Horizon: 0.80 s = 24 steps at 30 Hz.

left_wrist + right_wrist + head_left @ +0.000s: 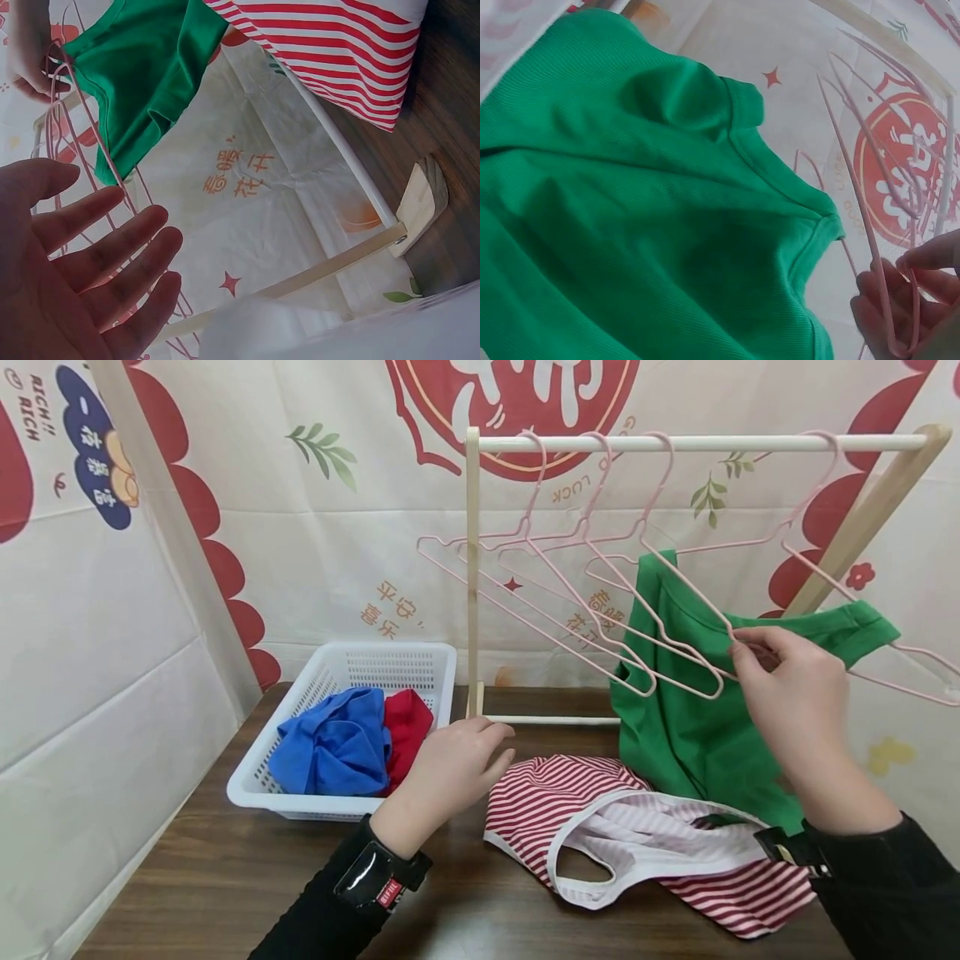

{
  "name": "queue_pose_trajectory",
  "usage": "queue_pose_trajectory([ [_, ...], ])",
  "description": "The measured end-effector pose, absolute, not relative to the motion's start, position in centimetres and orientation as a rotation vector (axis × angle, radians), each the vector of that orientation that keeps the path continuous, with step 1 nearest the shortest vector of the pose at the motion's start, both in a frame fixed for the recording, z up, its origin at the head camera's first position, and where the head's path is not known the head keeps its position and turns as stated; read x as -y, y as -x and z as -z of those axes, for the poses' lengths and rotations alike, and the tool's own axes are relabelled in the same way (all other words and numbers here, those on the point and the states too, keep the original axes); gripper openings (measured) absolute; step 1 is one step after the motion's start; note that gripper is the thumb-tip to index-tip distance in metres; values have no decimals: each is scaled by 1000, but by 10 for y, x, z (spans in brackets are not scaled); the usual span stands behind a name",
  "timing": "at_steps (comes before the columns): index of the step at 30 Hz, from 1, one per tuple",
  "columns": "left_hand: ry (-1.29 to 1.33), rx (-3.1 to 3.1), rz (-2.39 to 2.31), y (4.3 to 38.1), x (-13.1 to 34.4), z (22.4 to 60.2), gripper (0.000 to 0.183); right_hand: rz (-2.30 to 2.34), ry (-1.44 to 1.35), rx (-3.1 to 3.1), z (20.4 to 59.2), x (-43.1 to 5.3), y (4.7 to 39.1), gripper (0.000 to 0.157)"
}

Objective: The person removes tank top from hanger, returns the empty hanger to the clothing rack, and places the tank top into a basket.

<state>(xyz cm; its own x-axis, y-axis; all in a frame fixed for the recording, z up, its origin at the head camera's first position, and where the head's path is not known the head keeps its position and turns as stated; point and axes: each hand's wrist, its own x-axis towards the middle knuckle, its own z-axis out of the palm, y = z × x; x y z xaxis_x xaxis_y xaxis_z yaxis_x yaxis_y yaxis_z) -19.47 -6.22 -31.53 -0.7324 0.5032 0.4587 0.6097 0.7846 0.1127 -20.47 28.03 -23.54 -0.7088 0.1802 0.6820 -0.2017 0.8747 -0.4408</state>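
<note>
My right hand [798, 697] pinches the end of a pink clothes hanger [663, 485] that hangs from the rack's bar with nothing on it. Just behind that hand, a green tank top [693, 727] hangs on the rightmost pink hanger [810, 497], its straps over the hanger's arms. In the right wrist view the green fabric fills much of the frame, left of my fingers. My left hand [457, 760], fingers relaxed and holding nothing, hovers near the rack's left post. A red-and-white striped tank top [555, 789] lies crumpled on the table beneath the green one.
The clothes rack [472, 568] has wooden posts and a white bar [720, 443] carrying several pink hangers. At the left stands a white plastic basket [251, 785] with blue cloth [333, 743] and red cloth [407, 731] inside. Printed fabric hangs behind the dark wooden table [187, 877].
</note>
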Motion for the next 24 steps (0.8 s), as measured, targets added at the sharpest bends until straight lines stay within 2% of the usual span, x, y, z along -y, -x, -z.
queue_pose_trajectory([
  [18, 880, 2525, 275, 199, 62, 301, 31, -555, -86, 2265, 222, -278, 190, 26],
  [24, 937, 2510, 157, 200, 61, 301, 35, -500, -203, 2181, 219, -264, 177, 21],
])
